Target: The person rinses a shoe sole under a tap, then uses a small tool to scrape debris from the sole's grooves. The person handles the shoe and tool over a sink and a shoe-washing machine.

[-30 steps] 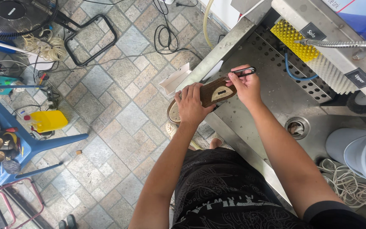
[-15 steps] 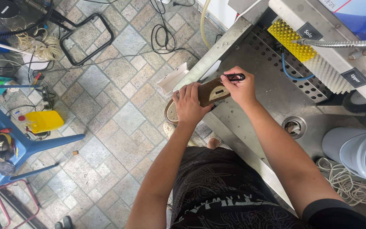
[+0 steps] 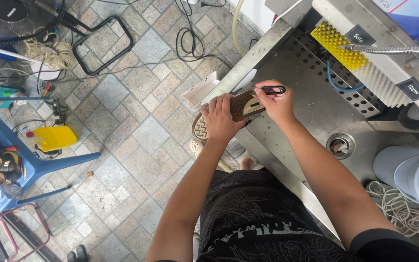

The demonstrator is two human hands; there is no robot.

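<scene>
A brown insole point(image 3: 242, 106), with a pale perforated heel end, was held over the near edge of the steel desk point(image 3: 311, 111), at the rim where the desk met the paved floor point(image 3: 136, 126). The left hand point(image 3: 219, 120) was laid flat over the middle of the insole, fingers closed down upon it. The right hand point(image 3: 276, 103) was clamped on small black scissors point(image 3: 272, 90), pinched at the insole's far end.

The insole was judged light, thin and flexible, likely to bend if gripped by one end only; a hold across the middle, with the toe end supported, was judged the safer one. A wet, slippery surface could not be ruled out.

Much of the insole was covered by the left hand, and its underside was hidden. The scissor blades could not be made out. Farther off, the yellow brush point(image 3: 338, 46) and the white brush point(image 3: 379, 87) were partly hidden under the machine housing, and the drain point(image 3: 340, 144) held something indistinct.
</scene>
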